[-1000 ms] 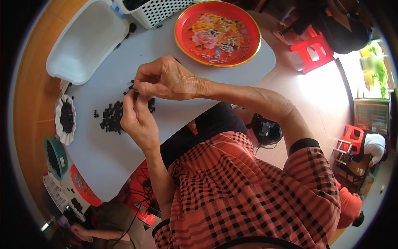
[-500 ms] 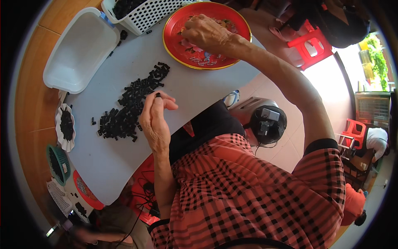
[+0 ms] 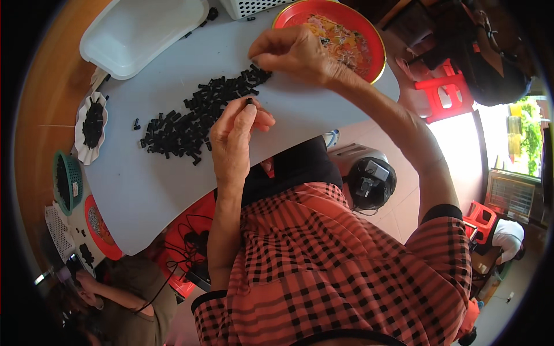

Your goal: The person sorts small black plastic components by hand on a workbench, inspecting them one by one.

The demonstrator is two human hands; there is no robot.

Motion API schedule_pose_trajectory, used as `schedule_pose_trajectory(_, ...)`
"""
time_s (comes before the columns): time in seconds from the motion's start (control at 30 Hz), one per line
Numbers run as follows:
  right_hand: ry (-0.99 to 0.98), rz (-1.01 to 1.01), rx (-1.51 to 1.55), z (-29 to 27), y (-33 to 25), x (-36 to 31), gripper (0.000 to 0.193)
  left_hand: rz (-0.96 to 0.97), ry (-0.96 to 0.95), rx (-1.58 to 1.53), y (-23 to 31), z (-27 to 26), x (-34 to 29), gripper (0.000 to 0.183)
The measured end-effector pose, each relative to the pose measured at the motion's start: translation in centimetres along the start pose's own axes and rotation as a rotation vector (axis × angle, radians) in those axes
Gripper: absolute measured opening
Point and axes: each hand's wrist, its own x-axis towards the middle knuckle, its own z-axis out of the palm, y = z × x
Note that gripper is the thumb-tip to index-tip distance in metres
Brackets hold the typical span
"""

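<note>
My left hand [image 3: 232,141] is closed around a small black plastic cylinder [image 3: 249,101], whose end stands up between thumb and fingers. Just beyond it, my right hand [image 3: 295,55] hovers over the table with thumb and forefinger pinched together. Whatever it pinches is too small to make out. A pile of similar small black parts [image 3: 184,124] spreads over the table to the left of my left hand. Beyond my right wrist is a round red tray [image 3: 291,16] with a gold rim and a floral pattern; small silvery pieces [image 3: 352,45] lie in it.
A white tub [image 3: 138,40] and a perforated white basket [image 3: 254,7] stand along the far edge of the pale table [image 3: 133,196]. On the left are a fluted white dish [image 3: 82,130] of black parts and a green basket [image 3: 72,179]. Another person [image 3: 138,300] sits at lower left.
My right hand has come out of the red tray toward my left hand. The left hand still holds the black cylinder. The whole view has shifted, so the tray now appears farther right.
</note>
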Motion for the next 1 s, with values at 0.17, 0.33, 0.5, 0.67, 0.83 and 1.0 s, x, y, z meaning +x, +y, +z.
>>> schedule_pose_trajectory(0.17,-0.058,0.15,0.329,4.1,-2.0,-1.1,0.009,-0.067,0.068,-0.126,0.5,-0.8,-0.1,0.024)
schedule_pose_trajectory(0.33,-0.041,0.095,0.399,5.8,-0.5,-1.5,0.008,-0.045,0.064,-0.167,-0.1,-1.4,-0.2,0.026)
schedule_pose_trajectory(0.5,-0.069,0.109,0.438,5.8,-0.2,-1.4,0.008,-0.04,0.073,-0.169,0.0,-2.2,-0.1,0.027)
schedule_pose_trajectory(0.67,-0.154,0.083,0.268,5.7,-0.8,-0.9,0.006,0.006,0.098,0.101,0.0,-3.0,-0.2,0.027)
schedule_pose_trajectory(0.83,-0.278,0.066,0.068,5.6,-1.4,1.1,0.013,0.016,0.122,0.224,0.8,-3.1,-0.7,0.027)
schedule_pose_trajectory(1.0,-0.242,-0.154,-0.229,8.0,-2.0,4.9,0.011,-0.02,0.142,0.067,0.1,-3.5,-1.8,0.028)
